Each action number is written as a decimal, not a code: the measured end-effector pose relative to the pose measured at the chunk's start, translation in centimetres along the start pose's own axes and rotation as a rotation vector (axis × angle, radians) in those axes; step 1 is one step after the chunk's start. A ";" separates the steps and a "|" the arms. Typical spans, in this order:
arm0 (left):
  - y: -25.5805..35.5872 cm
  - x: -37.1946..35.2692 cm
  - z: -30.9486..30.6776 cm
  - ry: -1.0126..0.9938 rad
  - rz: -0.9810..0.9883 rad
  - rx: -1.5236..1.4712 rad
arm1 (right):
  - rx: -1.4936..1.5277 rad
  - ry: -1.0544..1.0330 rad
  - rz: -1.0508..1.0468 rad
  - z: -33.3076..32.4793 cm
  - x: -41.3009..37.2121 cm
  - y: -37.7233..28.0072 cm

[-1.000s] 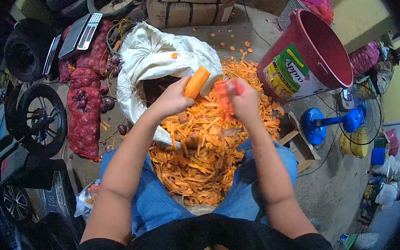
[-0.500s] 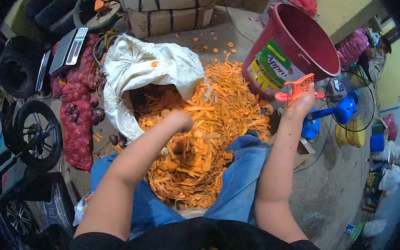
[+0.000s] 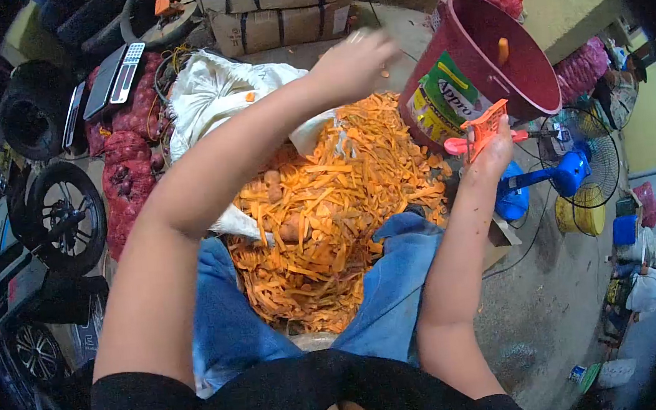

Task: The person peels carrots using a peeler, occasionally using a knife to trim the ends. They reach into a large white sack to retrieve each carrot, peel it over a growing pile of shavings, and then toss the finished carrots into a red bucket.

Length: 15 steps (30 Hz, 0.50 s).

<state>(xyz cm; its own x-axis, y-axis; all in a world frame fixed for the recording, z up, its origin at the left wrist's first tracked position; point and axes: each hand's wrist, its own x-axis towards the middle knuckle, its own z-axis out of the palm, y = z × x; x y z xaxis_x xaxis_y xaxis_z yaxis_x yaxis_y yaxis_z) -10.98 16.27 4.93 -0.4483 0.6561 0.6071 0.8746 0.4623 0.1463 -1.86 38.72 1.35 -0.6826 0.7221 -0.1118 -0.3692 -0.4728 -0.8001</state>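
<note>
My left hand point(image 3: 357, 65) is stretched out above the far side of a pile of orange peelings point(image 3: 327, 197), blurred by motion, with nothing visible in its fingers. Inside the mouth of a big dark red bucket point(image 3: 430, 81) an orange carrot point(image 3: 502, 51) shows, apart from that hand. Beside the bucket's near side my right hand point(image 3: 491, 153) is closed around an orange plastic peeler point(image 3: 484, 132) with a slotted frame. A white woven sack point(image 3: 219, 98) lies left of the pile, partly hidden behind my left forearm. Brownish unpeeled carrots point(image 3: 291, 229) lie among the peelings between my knees.
Red net sacks of onions point(image 3: 127, 182) stand at the left, with a scale point(image 3: 114, 81) on top. Strapped bales point(image 3: 283, 23) block the back. Right of the bucket are a blue fan point(image 3: 572, 174) and a yellow basket point(image 3: 581, 212). A motorbike wheel point(image 3: 67, 218) is far left.
My left hand has swung from the pile up and right toward the bucket. A carrot now shows at the bucket's mouth. My right hand keeps the peeler in nearly the same spot.
</note>
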 end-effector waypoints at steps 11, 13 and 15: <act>-11.3 -32.8 3.6 -1.190 -1.024 0.056 | -0.154 -0.152 0.077 1.7 -1.0 2.2; -10.7 -35.7 4.7 -1.144 -1.104 0.109 | -0.166 -0.163 0.105 3.4 -2.8 2.2; -12.5 -38.8 7.5 -1.196 -1.101 0.135 | -0.230 -0.252 0.155 3.3 -2.4 3.1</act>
<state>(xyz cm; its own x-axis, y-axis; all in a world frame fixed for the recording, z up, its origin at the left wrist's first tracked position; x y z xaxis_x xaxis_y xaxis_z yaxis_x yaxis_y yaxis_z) -5.88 -10.50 -26.36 -0.7459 0.0251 -0.6656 0.0600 0.9978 -0.0295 -3.42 33.90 1.10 -0.8636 0.4905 -0.1164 -0.1177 -0.4207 -0.8995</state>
